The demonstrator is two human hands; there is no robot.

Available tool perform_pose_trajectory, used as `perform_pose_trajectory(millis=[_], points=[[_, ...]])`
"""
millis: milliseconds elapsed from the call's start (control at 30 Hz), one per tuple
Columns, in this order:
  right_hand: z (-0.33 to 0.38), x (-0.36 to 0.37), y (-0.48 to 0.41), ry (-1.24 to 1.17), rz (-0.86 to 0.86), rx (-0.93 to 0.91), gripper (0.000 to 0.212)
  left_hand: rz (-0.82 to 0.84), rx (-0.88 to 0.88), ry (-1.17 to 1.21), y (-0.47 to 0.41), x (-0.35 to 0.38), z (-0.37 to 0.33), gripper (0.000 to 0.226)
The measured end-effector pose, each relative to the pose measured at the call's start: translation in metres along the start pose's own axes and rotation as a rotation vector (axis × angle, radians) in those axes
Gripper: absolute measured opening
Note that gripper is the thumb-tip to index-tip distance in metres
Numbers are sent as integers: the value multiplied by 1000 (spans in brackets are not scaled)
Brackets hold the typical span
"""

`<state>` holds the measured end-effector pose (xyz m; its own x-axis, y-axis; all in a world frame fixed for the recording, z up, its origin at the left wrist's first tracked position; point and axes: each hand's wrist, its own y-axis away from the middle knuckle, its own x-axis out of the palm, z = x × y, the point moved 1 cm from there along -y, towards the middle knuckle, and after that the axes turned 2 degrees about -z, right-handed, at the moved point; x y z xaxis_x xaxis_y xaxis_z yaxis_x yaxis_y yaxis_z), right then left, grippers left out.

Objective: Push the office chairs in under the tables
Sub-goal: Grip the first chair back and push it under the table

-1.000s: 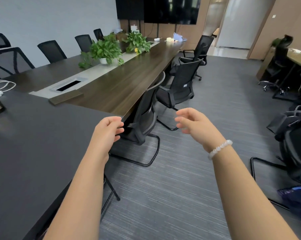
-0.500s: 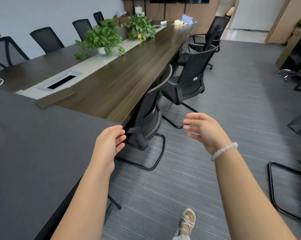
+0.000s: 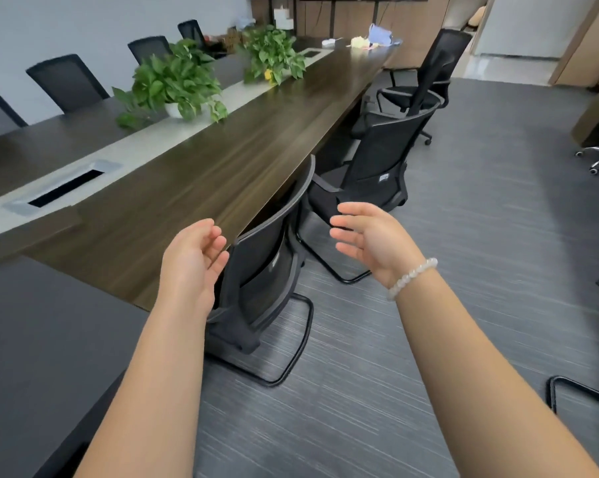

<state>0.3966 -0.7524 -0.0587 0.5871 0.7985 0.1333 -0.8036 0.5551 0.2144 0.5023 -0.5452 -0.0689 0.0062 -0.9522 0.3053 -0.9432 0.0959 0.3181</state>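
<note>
There are two tables: a brown table (image 3: 222, 174) and a dark table (image 3: 32, 339) at 8 o'clock. Seven chair backs show: a near chair (image 3: 267, 267), a second chair (image 3: 380, 160) and a third chair (image 3: 439, 63) toward 1 o'clock, and four far chairs (image 3: 67, 81) toward 10 o'clock. Two potted plants (image 3: 177, 81) stand toward 11 and 12 o'clock. There are two hands, left hand (image 3: 191, 260) and right hand (image 3: 374, 243), and one bracelet (image 3: 412, 277).

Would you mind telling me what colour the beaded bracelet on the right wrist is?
White, slightly translucent beads; the bracelet shows best in the head view, the only one.
</note>
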Motion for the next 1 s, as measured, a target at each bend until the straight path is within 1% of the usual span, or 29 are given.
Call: perform_pose_trajectory(millis=[133,267,433,567,633,767,900,933,1000], points=[[-7,-16,-54,97,48,79,23,-26,-41,-41,-39,38,19,6],[-13,-19,-113,144,45,143,25,-97,-34,-89,-85,63,31,7],[-23,-3,-195,226,92,188,27,-143,-63,-58,-152,95,50,7],[-23,14,-261,278,113,248,22,-195,-128,-42,-200,117,58,6],[-19,21,-290,302,123,238,28,-215,-141,-56,-221,127,57,6],[-20,31,-330,468,138,211,41,-256,-150,-171,-251,137,59,9],[-26,37,-362,604,48,161,55,-274,-173,-325,-260,141,77,14],[-27,38,-370,587,23,171,59,-270,-187,-352,-261,142,83,14],[-30,40,-381,514,23,253,66,-255,-169,-410,-261,144,88,14]])
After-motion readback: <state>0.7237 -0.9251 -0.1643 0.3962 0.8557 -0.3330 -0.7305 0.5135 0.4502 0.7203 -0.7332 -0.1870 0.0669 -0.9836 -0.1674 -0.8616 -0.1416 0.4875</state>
